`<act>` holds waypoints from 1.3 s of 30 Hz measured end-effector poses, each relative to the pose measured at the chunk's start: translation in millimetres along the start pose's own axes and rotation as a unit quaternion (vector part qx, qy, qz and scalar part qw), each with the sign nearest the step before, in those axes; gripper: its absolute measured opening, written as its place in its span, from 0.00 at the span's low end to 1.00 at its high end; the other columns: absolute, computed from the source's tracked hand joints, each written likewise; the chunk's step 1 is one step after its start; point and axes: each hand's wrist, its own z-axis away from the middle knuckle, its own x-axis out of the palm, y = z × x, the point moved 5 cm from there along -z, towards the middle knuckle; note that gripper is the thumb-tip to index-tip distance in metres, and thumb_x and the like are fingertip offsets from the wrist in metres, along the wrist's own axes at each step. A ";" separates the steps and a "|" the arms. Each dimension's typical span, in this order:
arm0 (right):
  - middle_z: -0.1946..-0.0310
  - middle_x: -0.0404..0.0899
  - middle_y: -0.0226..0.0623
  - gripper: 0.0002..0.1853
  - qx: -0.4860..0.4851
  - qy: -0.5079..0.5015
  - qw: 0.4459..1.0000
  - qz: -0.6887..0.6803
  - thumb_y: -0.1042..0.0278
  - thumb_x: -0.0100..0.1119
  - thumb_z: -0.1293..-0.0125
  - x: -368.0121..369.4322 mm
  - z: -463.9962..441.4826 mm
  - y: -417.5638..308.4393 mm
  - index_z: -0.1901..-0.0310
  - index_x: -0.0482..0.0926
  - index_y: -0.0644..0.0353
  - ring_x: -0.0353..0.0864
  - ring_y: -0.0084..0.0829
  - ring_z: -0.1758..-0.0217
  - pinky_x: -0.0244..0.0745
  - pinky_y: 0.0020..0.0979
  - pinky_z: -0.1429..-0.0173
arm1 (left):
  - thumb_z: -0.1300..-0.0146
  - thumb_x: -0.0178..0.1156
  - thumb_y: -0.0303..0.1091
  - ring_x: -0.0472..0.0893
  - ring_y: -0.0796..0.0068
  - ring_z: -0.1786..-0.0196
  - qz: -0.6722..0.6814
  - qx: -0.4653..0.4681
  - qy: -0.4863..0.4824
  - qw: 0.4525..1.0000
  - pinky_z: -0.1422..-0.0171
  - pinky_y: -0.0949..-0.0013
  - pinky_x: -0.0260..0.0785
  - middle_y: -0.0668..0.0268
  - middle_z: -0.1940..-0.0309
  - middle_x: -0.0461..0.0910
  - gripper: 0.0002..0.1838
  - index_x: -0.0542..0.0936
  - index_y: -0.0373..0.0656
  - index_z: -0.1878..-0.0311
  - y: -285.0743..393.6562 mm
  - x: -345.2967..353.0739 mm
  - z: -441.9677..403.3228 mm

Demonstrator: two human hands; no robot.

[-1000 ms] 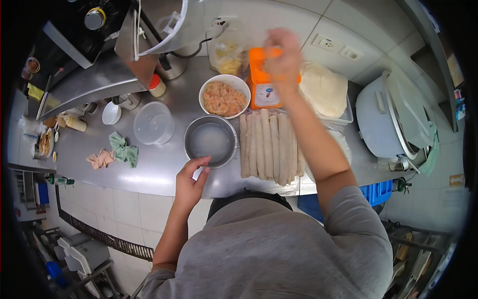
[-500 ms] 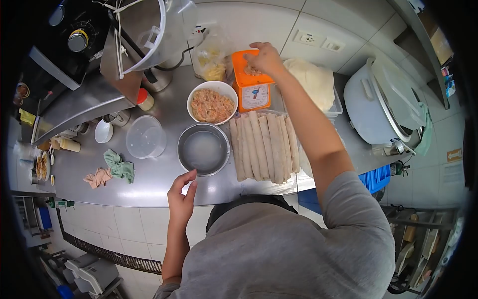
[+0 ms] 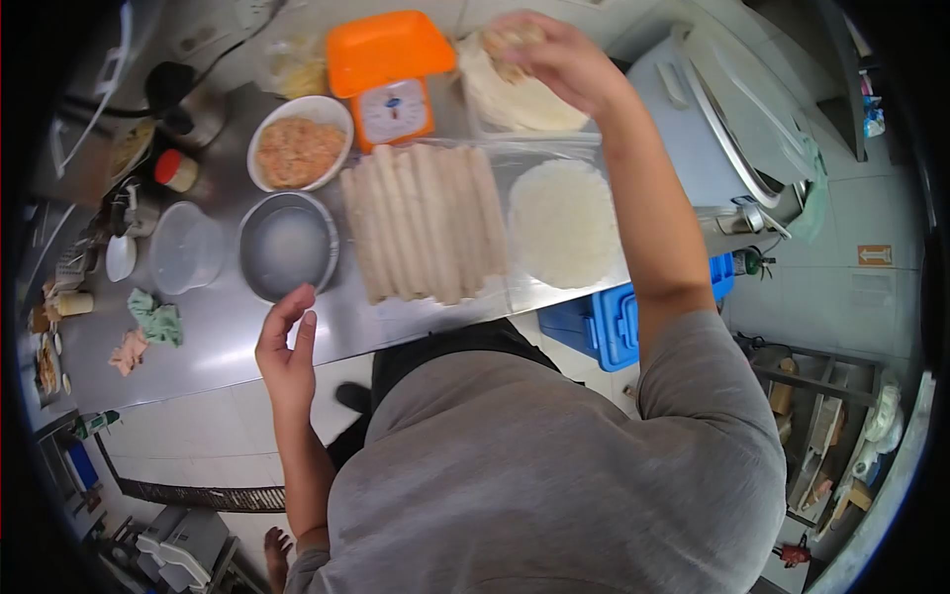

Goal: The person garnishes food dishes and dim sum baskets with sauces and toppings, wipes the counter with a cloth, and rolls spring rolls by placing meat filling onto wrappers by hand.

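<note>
My right hand (image 3: 559,59) is closed around a lump of minced filling (image 3: 512,48), held over a stack of pale wrappers (image 3: 520,104). To its left, the orange scale pan (image 3: 386,49) sits bare on the kitchen scale (image 3: 394,111). A white bowl (image 3: 349,139) contains more pinkish minced filling (image 3: 297,151). My left hand (image 3: 289,342) holds nothing, thumb and fingers apart, by the near rim of a metal bowl (image 3: 249,265) of cloudy liquid. Long pale rolls (image 3: 426,223) lie side by side mid-counter. Right of them is a round wrapper (image 3: 564,226).
A clear plastic tub (image 3: 186,247) and crumpled cloths (image 3: 156,319) are on the left of the steel counter (image 3: 218,346). A red-lidded jar (image 3: 176,170) stands behind them. At the right is a large lidded container (image 3: 683,129); blue bins (image 3: 618,327) stand below the counter edge.
My right hand has lifted filling from the scale pan and moved right, over the wrapper stack. The view has shifted right, revealing the round wrapper. My left hand stays by the metal bowl.
</note>
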 end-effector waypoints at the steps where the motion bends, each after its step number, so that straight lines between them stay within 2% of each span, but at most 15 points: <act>1: 0.58 0.79 0.31 0.16 0.013 0.018 0.999 0.026 0.74 0.63 0.43 -18.0 35.0 -1.0 0.51 0.77 0.61 0.78 0.24 0.54 0.74 0.28 0.52 | 0.38 0.58 0.20 0.79 0.70 0.46 0.024 -0.008 -0.005 1.000 0.37 0.68 0.67 0.60 0.51 0.81 0.15 0.78 0.35 0.47 7.0 15.4 -0.1; 3: 0.60 0.79 0.30 0.16 0.073 0.086 0.990 0.080 0.74 0.65 0.45 -53.9 98.8 34.5 0.53 0.78 0.59 0.79 0.24 0.56 0.74 0.28 0.52 | 0.40 0.59 0.21 0.78 0.70 0.45 0.017 0.028 -0.066 0.997 0.37 0.67 0.66 0.60 0.49 0.81 0.16 0.78 0.36 0.47 30.8 64.9 -0.2; 7: 0.63 0.79 0.28 0.15 0.207 0.070 0.974 0.067 0.77 0.69 0.49 -81.6 191.0 146.2 0.58 0.78 0.56 0.80 0.25 0.62 0.75 0.28 0.51 | 0.39 0.60 0.24 0.75 0.64 0.39 -0.027 0.130 -0.207 0.969 0.34 0.65 0.63 0.58 0.45 0.78 0.19 0.77 0.39 0.44 76.5 203.3 7.3; 9: 0.63 0.81 0.31 0.15 0.210 0.081 0.974 -0.028 0.75 0.72 0.51 -69.8 215.6 190.0 0.60 0.80 0.57 0.80 0.27 0.62 0.76 0.27 0.55 | 0.38 0.59 0.25 0.75 0.60 0.39 -0.040 0.152 -0.211 0.965 0.34 0.66 0.63 0.54 0.44 0.78 0.20 0.76 0.39 0.41 59.6 278.1 5.7; 12: 0.61 0.81 0.32 0.17 0.025 0.076 0.971 0.227 0.73 0.75 0.52 -74.5 231.4 222.1 0.59 0.82 0.57 0.78 0.31 0.55 0.76 0.30 0.52 | 0.36 0.58 0.28 0.77 0.59 0.42 -0.075 0.142 -0.173 0.972 0.36 0.66 0.66 0.53 0.45 0.78 0.18 0.77 0.40 0.42 -9.2 359.5 4.2; 13: 0.59 0.80 0.34 0.17 0.006 0.082 0.974 0.209 0.72 0.75 0.53 -78.6 235.2 224.9 0.59 0.82 0.56 0.77 0.33 0.53 0.75 0.31 0.50 | 0.36 0.59 0.28 0.78 0.59 0.43 -0.082 0.136 -0.161 0.974 0.37 0.66 0.67 0.54 0.46 0.79 0.18 0.78 0.40 0.43 -24.6 372.6 4.3; 15: 0.55 0.80 0.36 0.19 -0.032 0.099 0.979 0.178 0.71 0.75 0.54 -88.6 239.2 226.2 0.57 0.83 0.55 0.75 0.36 0.48 0.74 0.34 0.47 | 0.37 0.60 0.30 0.79 0.59 0.46 -0.132 0.157 -0.141 0.968 0.39 0.65 0.69 0.56 0.48 0.80 0.16 0.80 0.41 0.46 -29.8 384.8 6.4; 18: 0.49 0.78 0.40 0.28 -0.146 0.006 0.942 0.303 0.72 0.74 0.55 -94.1 243.4 227.1 0.48 0.80 0.53 0.75 0.42 0.47 0.72 0.38 0.43 | 0.39 0.63 0.31 0.80 0.60 0.49 -0.177 0.196 -0.135 0.955 0.42 0.64 0.71 0.59 0.52 0.83 0.13 0.83 0.42 0.51 -35.0 390.3 6.0; 21: 0.46 0.76 0.43 0.37 -0.117 0.008 0.955 0.272 0.73 0.73 0.55 -98.6 242.5 200.4 0.39 0.73 0.52 0.74 0.45 0.46 0.71 0.39 0.41 | 0.45 0.67 0.31 0.77 0.60 0.47 -0.206 0.219 -0.122 0.946 0.41 0.63 0.69 0.60 0.50 0.80 0.16 0.83 0.42 0.52 -30.7 394.0 0.2; 24: 0.43 0.74 0.41 0.44 -0.058 -0.072 0.958 0.272 0.73 0.74 0.56 -94.7 236.0 217.5 0.33 0.66 0.50 0.71 0.45 0.43 0.67 0.39 0.37 | 0.53 0.72 0.30 0.74 0.59 0.44 -0.229 0.217 -0.134 0.940 0.39 0.62 0.67 0.60 0.48 0.77 0.22 0.82 0.42 0.51 -32.6 397.4 -0.5; 27: 0.47 0.76 0.43 0.43 -0.048 -0.073 0.967 0.241 0.73 0.72 0.54 -105.7 238.5 215.7 0.33 0.65 0.52 0.73 0.46 0.44 0.67 0.39 0.37 | 0.56 0.73 0.30 0.72 0.58 0.45 -0.239 0.212 -0.164 0.933 0.39 0.61 0.67 0.60 0.50 0.75 0.25 0.81 0.42 0.50 -40.3 399.6 -4.0; 30: 0.48 0.76 0.45 0.41 -0.138 -0.032 0.940 0.310 0.74 0.71 0.52 -113.5 240.8 202.1 0.33 0.65 0.54 0.73 0.47 0.45 0.68 0.40 0.39 | 0.56 0.73 0.29 0.73 0.57 0.47 -0.242 0.227 -0.144 0.932 0.41 0.60 0.67 0.60 0.53 0.75 0.25 0.81 0.43 0.51 -31.3 399.7 -3.2; 33: 0.47 0.76 0.46 0.41 -0.125 -0.089 0.944 0.293 0.74 0.71 0.52 -97.5 234.3 214.5 0.34 0.65 0.55 0.74 0.46 0.46 0.69 0.40 0.42 | 0.56 0.73 0.28 0.73 0.57 0.48 -0.261 0.214 -0.131 0.932 0.42 0.60 0.68 0.61 0.53 0.75 0.24 0.82 0.43 0.51 -34.6 408.6 -2.0; 36: 0.49 0.76 0.45 0.40 -0.108 -0.082 0.933 0.334 0.72 0.71 0.51 -100.6 232.4 232.0 0.34 0.66 0.56 0.74 0.45 0.46 0.70 0.40 0.43 | 0.56 0.73 0.28 0.73 0.58 0.49 -0.269 0.203 -0.130 0.932 0.43 0.60 0.69 0.61 0.54 0.76 0.23 0.82 0.42 0.52 -49.5 407.3 -8.9; 39: 0.54 0.78 0.43 0.31 -0.061 -0.078 0.968 0.230 0.72 0.68 0.47 -117.5 243.2 217.3 0.39 0.72 0.56 0.75 0.45 0.49 0.72 0.38 0.45 | 0.56 0.72 0.30 0.74 0.58 0.49 -0.247 0.204 -0.124 0.939 0.44 0.60 0.69 0.60 0.53 0.78 0.22 0.83 0.41 0.53 -37.3 401.3 -3.6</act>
